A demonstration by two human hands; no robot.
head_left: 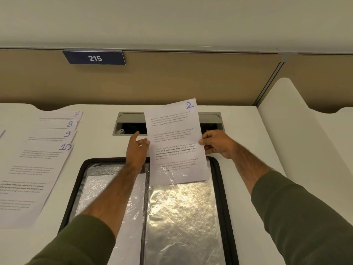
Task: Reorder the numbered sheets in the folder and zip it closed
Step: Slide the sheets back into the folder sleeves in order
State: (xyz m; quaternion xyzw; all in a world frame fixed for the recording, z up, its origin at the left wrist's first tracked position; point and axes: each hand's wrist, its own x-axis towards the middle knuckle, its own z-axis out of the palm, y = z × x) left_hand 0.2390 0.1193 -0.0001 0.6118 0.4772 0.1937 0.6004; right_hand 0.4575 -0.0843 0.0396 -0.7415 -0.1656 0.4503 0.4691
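**Sheet 2 halfway into its sleeve**

The right hand (217, 144) pinches sheet 2 (175, 142) by its right edge. The sheet's lower end sits in a sleeve (181, 207) of the open folder (216, 178) at the tabletop's (248, 150) near edge. The left hand (136, 150) rests loose-fingered beside it. Sheets 7 to 10 (38, 159) wait at the left edge, and zipping remains. Other numbers are hidden.

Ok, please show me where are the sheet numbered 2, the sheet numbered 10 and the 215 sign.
sheet numbered 2 (174, 142): head view, middle of the printed page.
sheet numbered 10 (34, 175): head view, middle of the page.
215 sign (95, 58): head view, on the white digits.
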